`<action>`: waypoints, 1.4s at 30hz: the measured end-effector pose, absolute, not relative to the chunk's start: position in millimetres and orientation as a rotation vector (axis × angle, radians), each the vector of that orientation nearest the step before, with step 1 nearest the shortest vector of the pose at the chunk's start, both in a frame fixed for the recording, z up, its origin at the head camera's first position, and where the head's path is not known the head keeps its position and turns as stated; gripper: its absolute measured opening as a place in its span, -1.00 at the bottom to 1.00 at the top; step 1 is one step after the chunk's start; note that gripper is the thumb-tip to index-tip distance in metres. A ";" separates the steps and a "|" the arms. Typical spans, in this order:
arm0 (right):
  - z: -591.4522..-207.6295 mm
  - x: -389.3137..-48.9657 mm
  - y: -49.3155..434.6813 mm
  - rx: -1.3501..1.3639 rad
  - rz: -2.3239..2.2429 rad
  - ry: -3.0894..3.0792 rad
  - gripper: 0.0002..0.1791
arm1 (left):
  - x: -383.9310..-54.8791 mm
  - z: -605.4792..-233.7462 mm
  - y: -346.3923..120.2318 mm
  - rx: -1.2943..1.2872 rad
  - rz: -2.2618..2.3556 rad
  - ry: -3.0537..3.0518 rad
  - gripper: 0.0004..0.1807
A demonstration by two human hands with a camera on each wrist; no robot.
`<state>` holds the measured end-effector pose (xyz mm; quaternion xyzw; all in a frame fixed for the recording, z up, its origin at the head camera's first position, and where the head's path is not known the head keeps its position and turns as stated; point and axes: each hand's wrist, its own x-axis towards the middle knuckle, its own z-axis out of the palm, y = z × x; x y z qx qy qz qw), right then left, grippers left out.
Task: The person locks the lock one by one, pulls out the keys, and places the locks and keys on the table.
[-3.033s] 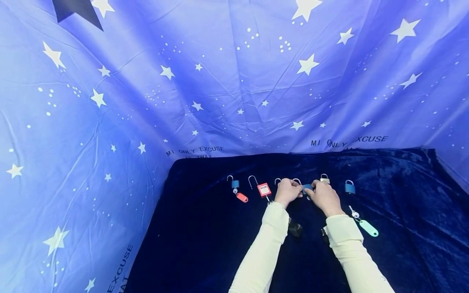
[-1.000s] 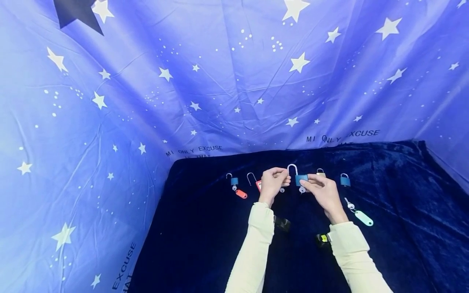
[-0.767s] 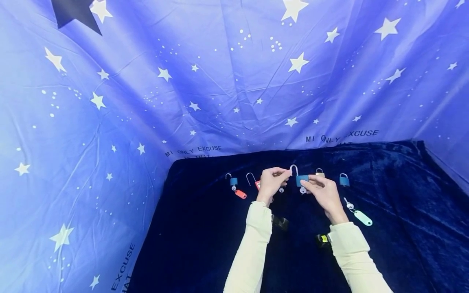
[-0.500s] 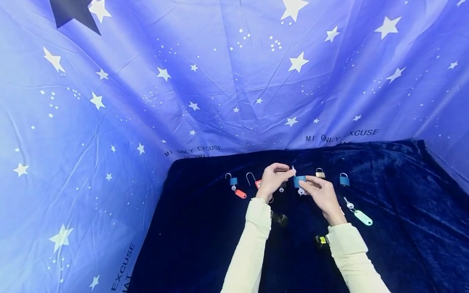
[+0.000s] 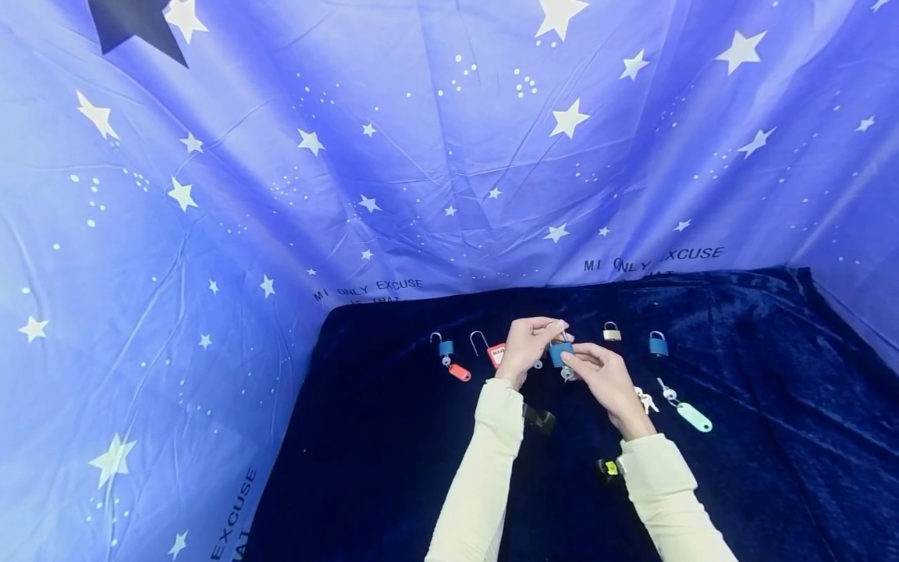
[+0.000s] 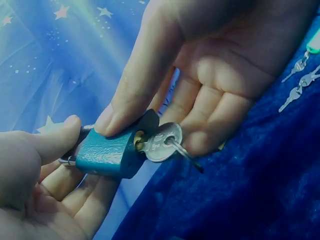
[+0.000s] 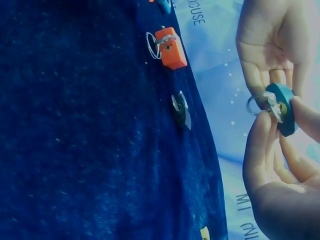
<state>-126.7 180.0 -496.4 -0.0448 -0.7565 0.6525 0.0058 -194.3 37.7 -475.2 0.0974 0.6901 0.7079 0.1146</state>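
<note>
Pinching the curved silver metal shackle (image 6: 70, 160), the bare left-hand grip (image 5: 528, 345) seemingly steadies the blocky blue metal padlock (image 6: 103, 152) above the dark-blue velvety cloth (image 5: 386, 437), while the bare right-hand grip (image 5: 608, 379) pinches the body, leaving the round-headed silver key (image 6: 163, 143) exposed.

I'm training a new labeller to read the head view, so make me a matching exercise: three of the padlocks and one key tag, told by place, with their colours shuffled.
Things:
1. Held padlock
2. Second padlock from the left
3. Second padlock from the right
4. Rightmost key tag

Colours:
A. Gold
B. Mint green
C. Blue
D. Red

Right pairs: 1-C, 2-D, 3-A, 4-B
</note>
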 end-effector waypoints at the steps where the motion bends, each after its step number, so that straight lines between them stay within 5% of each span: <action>1: -496.5 -125.5 178.8 -0.147 2.061 -2.361 -0.49 | -194.5 -474.7 38.3 0.284 2.071 2.038 -0.70; 17: -489.4 -117.5 160.1 -0.255 2.126 -2.260 -0.55 | -197.2 -471.3 43.5 0.119 2.196 2.003 -0.85; 42: -486.4 -114.2 162.3 -0.267 2.366 -2.078 -0.45 | -201.4 -476.7 35.6 0.246 2.186 1.873 -0.71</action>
